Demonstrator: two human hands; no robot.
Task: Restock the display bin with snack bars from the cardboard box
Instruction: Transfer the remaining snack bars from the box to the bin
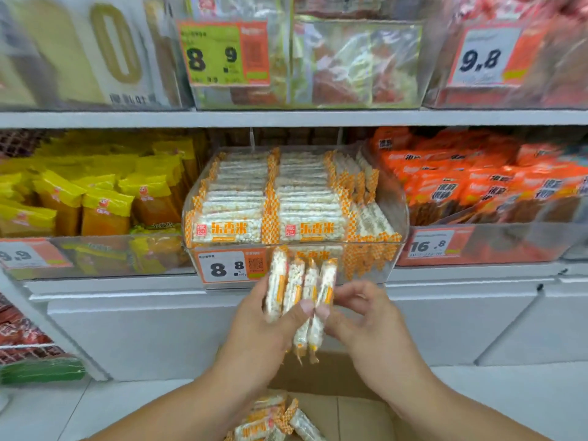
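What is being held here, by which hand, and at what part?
A fanned bunch of snack bars, standing upright. The left hand grips it around the middle, thumb across the front; the right hand pinches the rightmost bars at mid-length.

The cardboard box point(334, 377) is largely hidden behind both forearms.

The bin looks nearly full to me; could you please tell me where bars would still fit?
The bin has free room only at its right end, between the tilted bars and the clear right wall. The two left rows are packed to the front. Both hands hold four bars below.
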